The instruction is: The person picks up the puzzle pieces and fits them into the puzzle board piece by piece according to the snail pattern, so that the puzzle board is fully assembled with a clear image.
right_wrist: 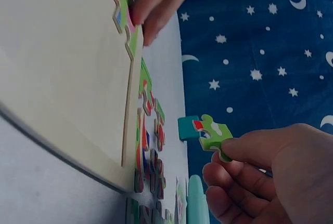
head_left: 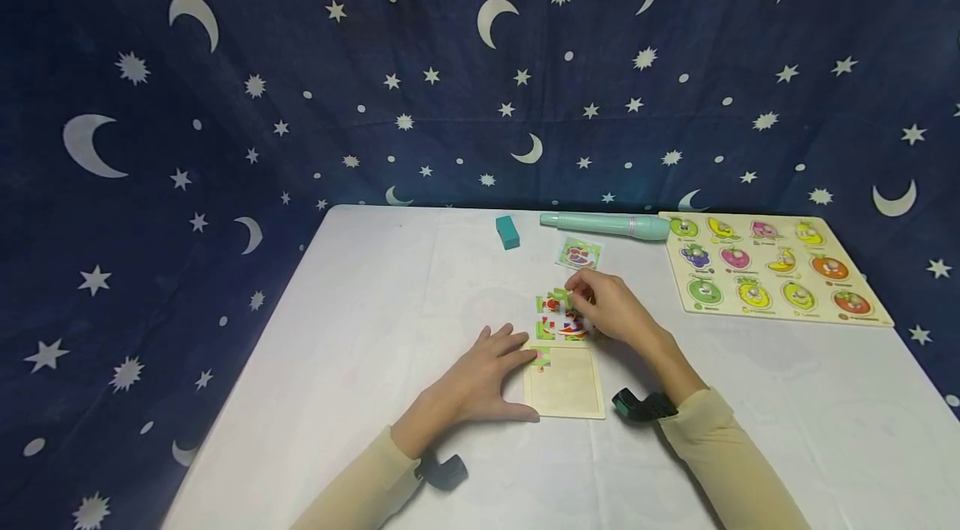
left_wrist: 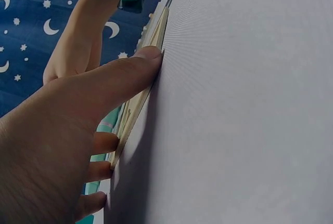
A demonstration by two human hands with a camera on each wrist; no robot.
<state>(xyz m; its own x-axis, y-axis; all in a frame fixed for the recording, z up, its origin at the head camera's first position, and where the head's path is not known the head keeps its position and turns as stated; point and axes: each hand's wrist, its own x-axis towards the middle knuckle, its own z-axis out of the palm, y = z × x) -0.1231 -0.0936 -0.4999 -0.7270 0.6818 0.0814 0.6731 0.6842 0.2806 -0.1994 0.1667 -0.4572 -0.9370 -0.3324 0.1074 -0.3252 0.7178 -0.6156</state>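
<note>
A shallow square wooden puzzle tray lies on the white table. One pink-and-green puzzle piece sits in its far left corner. My left hand rests at the tray's left side with fingers spread, a fingertip touching that piece. Between right thumb and fingers, my right hand pinches a green puzzle piece with a red corner, held up above the loose pieces. Those loose puzzle pieces, green, red and blue, lie grouped just beyond the tray's far edge; the right hand partly hides them in the head view.
Beyond the loose pieces lies a small picture card. Farther back are a teal block and a mint-green pen-shaped stick. A wooden fruit board lies at the right. A dark star-and-moon cloth hangs behind the table.
</note>
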